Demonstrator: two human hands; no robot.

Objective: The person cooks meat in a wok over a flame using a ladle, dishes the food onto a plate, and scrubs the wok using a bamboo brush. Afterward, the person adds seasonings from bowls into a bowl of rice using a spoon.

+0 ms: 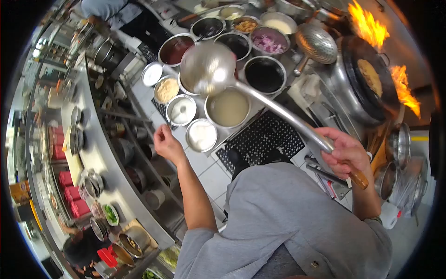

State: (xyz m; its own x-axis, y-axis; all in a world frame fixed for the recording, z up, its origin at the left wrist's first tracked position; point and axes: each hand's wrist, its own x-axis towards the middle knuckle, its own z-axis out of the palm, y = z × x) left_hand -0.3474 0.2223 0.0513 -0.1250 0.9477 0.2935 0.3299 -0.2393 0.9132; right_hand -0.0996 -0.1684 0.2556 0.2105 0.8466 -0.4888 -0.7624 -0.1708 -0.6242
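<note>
My right hand (346,153) is wrapped round the long metal shaft of a big ladle (278,108), just above its wooden end. The ladle's round bowl is raised over the seasoning containers and hides part of them. My left hand (168,144) has its fingers drawn together, beside a container of white powder (179,110) and another white-filled container (202,135). Whatever it may hold is too small to make out. Cloudy liquid fills a larger pot (227,107) below the ladle, and a dark liquid stands in the pot (265,74) behind it.
Tall flames rise around a wok (369,76) with pale food in it, at the right. A perforated strainer (317,44) lies near it, beside chopped purple onion (268,41). A steel counter (116,158) runs along the left. Another person (116,16) stands at the far left.
</note>
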